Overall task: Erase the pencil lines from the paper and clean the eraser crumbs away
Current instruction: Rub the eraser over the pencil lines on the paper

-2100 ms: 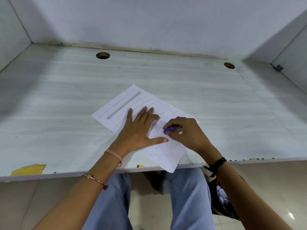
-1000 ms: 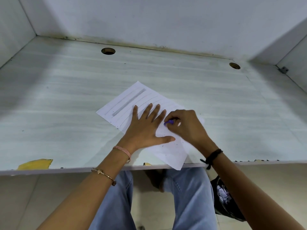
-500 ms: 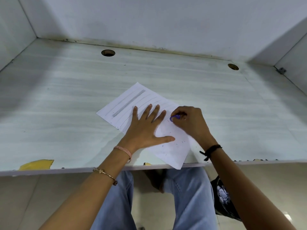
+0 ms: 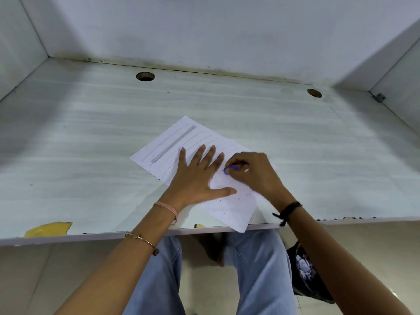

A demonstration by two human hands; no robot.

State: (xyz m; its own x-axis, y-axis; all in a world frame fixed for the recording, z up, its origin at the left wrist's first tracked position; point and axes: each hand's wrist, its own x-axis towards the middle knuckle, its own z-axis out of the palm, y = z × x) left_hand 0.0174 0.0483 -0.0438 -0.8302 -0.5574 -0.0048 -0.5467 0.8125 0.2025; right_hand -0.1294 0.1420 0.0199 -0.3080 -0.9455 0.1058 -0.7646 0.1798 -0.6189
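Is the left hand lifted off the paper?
No, the left hand lies flat on the paper with its fingers spread.

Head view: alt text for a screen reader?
The right hand pinches a purple eraser against a paper sheet that the left hand presses flat on a pale desk. Pencil lines mark its far end; crumbs dot its near end.
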